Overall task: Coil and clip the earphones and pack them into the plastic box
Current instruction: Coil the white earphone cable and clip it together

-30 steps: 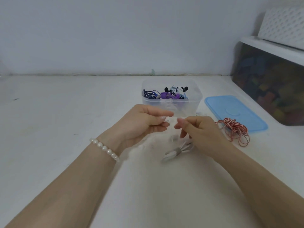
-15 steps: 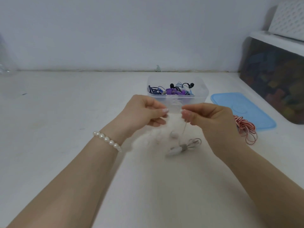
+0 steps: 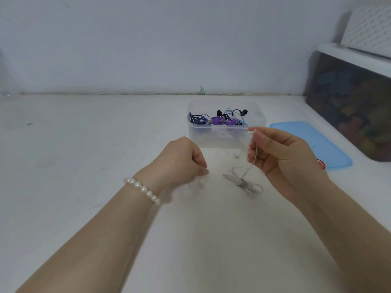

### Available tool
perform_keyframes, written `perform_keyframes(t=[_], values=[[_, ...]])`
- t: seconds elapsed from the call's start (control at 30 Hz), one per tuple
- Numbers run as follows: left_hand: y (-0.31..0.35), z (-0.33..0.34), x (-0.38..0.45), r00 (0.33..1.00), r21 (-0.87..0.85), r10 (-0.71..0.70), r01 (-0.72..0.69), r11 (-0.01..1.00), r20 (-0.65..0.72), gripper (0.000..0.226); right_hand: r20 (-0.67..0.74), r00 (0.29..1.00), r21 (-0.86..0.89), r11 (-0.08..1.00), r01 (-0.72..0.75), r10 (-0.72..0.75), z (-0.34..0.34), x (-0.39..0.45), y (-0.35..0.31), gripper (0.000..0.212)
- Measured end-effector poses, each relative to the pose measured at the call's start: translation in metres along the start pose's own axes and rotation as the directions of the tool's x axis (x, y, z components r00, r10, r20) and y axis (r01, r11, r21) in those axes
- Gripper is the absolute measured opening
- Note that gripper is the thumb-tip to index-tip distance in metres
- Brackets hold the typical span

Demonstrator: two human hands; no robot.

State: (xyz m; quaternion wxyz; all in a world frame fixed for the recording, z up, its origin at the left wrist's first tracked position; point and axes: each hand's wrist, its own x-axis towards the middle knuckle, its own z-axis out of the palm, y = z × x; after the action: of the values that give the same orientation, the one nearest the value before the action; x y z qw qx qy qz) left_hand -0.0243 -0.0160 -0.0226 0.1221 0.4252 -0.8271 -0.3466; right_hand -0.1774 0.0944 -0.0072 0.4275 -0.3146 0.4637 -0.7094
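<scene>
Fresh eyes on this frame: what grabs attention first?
Two bare hands mid-table: the right hand pinches a thin white earphone cable trailing down to a clipped coil on the table, while the left hand is curled beside it. Just behind them, the clear plastic box holds tangled dark and purple earphones.

light soft, even, cool blue-grey cast; source not visible. no hard glare. faint diffuse shadows under both forearms on the table (image 3: 84,166). left hand (image 3: 182,161) smeared by motion blur at the fingertips, pearl bracelet (image 3: 142,189) slightly soft. right hand (image 3: 281,159) sharper. wide-angle bowing: the wall base line curves, dark bin (image 3: 349,115) at the right edge leans. overall mild softness, low contrast.
</scene>
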Motion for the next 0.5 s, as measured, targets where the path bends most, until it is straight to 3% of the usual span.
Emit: perform_keyframes(t=[0.13,0.27,0.37,0.5], values=[[0.003,-0.001,-0.004,0.999,0.013,0.019,-0.019,1.0,0.031,0.007,-0.02,0.999,-0.155,0.988,0.028,-0.032,-0.001,-0.001,0.001,0.019],[0.006,0.0,-0.002,0.993,-0.038,0.085,-0.088,0.995,-0.085,0.011,-0.009,0.997,-0.289,0.955,0.066,-0.072,0.0,-0.003,0.0,0.011],[0.014,0.001,-0.005,0.991,-0.398,0.07,-0.11,0.911,-0.114,0.013,0.028,0.996,-0.348,0.933,0.087,-0.083,0.001,-0.003,0.0,0.016],[0.025,0.008,-0.013,0.999,-0.789,0.032,-0.011,0.614,0.011,0.008,0.05,0.995,-0.38,0.92,0.099,-0.086,0.004,-0.004,0.002,0.017]])
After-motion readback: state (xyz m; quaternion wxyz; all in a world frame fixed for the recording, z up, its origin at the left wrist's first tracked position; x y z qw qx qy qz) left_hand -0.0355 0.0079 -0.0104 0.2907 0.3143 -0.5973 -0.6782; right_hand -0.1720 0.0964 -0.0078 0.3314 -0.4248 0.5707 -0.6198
